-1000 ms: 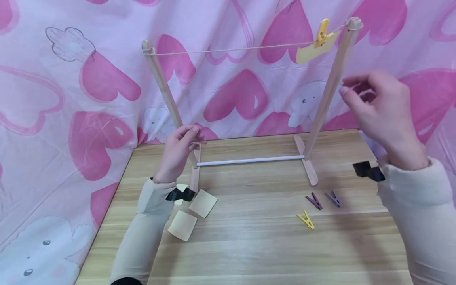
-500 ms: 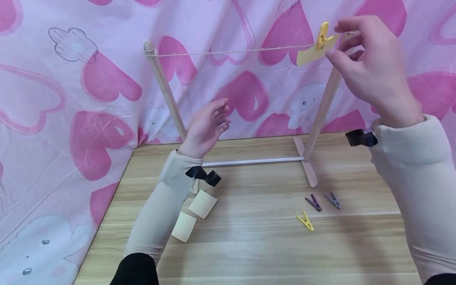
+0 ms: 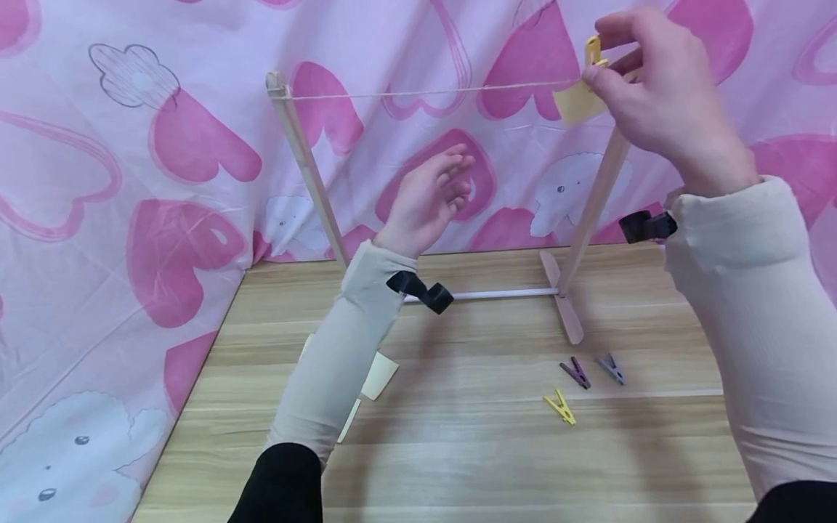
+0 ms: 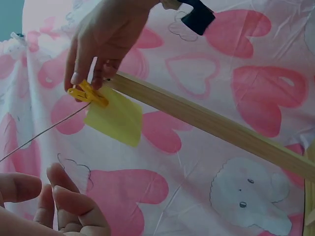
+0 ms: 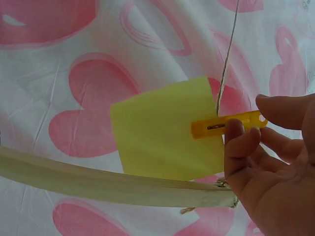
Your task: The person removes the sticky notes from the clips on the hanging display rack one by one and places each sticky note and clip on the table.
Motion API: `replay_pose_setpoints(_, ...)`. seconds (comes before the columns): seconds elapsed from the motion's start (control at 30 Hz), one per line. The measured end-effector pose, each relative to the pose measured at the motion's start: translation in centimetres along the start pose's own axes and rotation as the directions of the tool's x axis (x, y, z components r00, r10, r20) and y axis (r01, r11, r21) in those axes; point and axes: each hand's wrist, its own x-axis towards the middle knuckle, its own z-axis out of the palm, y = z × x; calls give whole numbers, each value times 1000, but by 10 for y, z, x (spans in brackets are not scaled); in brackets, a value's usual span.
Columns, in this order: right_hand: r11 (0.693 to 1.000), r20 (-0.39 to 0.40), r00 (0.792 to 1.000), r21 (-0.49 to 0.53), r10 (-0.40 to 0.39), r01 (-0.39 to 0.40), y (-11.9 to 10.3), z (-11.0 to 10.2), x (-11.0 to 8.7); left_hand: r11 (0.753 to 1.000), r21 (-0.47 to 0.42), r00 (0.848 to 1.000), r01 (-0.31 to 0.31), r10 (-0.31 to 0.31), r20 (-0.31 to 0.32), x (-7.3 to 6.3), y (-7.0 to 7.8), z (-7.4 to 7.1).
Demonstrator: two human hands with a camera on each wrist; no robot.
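A yellow clothespin [image 3: 593,49] clips a yellow paper square [image 3: 575,105] to the string [image 3: 425,92], near the right post. My right hand [image 3: 660,87] has its thumb and fingertips on the clothespin's handle end, pinching it, as the right wrist view shows closely. There the paper [image 5: 162,132] hangs flat from the clothespin's tip [image 5: 199,129]. My left hand [image 3: 425,196] is raised below the middle of the string, fingers loosely bent and holding nothing. In the left wrist view its fingers [image 4: 74,201] are apart from the string and paper.
The string runs between a left post [image 3: 304,160] and a right post [image 3: 595,196], joined by a white rod [image 3: 503,294]. On the table lie a purple clothespin [image 3: 575,373], a grey one and a yellow one [image 3: 560,408]. Paper squares [image 3: 379,376] are partly hidden under my left forearm.
My right hand has risen from beside the right post to the hanging clothespin and now grips it. The left hand has moved up and right, away from the left post; its forearm now covers the papers.
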Motion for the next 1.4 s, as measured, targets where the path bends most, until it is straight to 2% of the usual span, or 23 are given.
replay_pose_setpoints(0.07, 1000, -3, 1000, -10, -6, 6, 0, -1, 2, 999, 35, 1000, -15, 15, 8, 3, -3, 4)
replay_pose_setpoints(0.17, 1000, -14, 1000, 27, -5, 5, -1, -3, 4, 996, 87, 1000, -21, 21, -2, 8, -7, 10)
replay_pose_setpoints(0.37, 979, -5, 1000, 202, 0, 1, -1, -6, 3, 979, 200, 999, -25, 29, -17, 19, -17, 21)
replay_pose_setpoints(0.47, 973, 24, 1000, 231, 10, -15, -2, -6, 3, 966, 255, 999, -49, 50, 4, 22, -20, 27)
replay_pose_setpoints(0.6, 980, 64, 997, 191, 36, -48, -4, -5, 2, 933, 340, 993, -115, 100, 61, 20, -24, 36)
replay_pose_setpoints(0.83, 984, 71, 997, 173, 18, -30, -5, -3, 1, 848, 481, 973, -224, 164, 163, 20, -28, 50)
replay_pose_setpoints(0.97, 981, 76, 997, 190, 14, -28, -6, -3, 1, 822, 510, 965, -255, 179, 194, 22, -28, 52)
replay_pose_setpoints(1.1, 985, 85, 996, 171, 15, -29, -7, -2, 1, 827, 496, 962, -266, 194, 192, 24, -29, 56)
replay_pose_setpoints(1.2, 989, 84, 996, 150, 2, -15, -7, -1, 1, 846, 455, 959, -278, 223, 173, 26, -31, 61)
replay_pose_setpoints(1.33, 987, 74, 997, 161, -21, 9, -6, 1, 1, 857, 423, 956, -294, 257, 142, 27, -33, 66)
replay_pose_setpoints(1.4, 986, 71, 997, 166, -23, 11, -5, 1, 2, 852, 428, 954, -300, 270, 131, 28, -34, 66)
